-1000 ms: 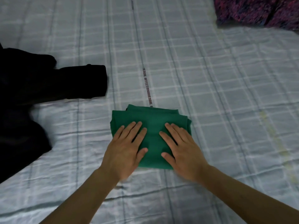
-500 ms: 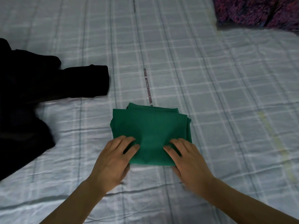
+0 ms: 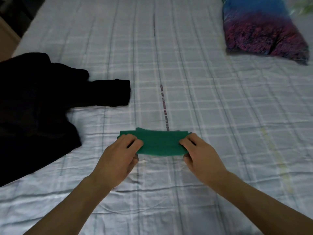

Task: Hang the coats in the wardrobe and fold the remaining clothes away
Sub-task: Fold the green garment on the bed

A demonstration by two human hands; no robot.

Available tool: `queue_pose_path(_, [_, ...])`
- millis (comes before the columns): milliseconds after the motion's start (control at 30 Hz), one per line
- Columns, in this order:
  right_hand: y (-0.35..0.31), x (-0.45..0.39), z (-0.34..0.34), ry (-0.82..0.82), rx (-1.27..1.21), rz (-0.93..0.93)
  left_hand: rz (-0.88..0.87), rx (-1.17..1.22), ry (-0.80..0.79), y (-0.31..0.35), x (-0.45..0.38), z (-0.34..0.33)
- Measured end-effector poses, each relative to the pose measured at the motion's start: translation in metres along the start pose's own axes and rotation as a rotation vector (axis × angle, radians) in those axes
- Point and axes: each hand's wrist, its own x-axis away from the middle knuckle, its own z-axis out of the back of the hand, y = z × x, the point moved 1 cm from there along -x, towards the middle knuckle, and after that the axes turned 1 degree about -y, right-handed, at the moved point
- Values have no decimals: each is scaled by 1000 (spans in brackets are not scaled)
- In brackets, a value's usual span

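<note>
A folded green garment (image 3: 160,143) is held just above the pale checked bed sheet (image 3: 211,107), its near edge raised off the sheet. My left hand (image 3: 120,155) grips its left end, fingers on top and thumb underneath. My right hand (image 3: 201,153) grips its right end in the same way. A black coat (image 3: 39,106) lies spread on the left side of the bed, one sleeve pointing right toward the middle.
A blue and purple patterned pillow (image 3: 260,29) lies at the far right of the bed. The bed's left edge and a strip of dark floor (image 3: 15,12) show at the top left corner. A printed line of text runs down the sheet's middle.
Both hands slid from lying flat on top of the green garment to its near corners, took hold and lifted the near edge. The view tilted up, showing the pillow.
</note>
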Motion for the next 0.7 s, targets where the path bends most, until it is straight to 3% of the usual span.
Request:
queue_pose_path(300, [-123, 11, 109, 52, -52, 204, 153, -17, 144, 26, 78, 166])
queue_pose_path(700, [-369, 52, 231, 254, 50, 640, 372, -266, 387, 59, 274, 391])
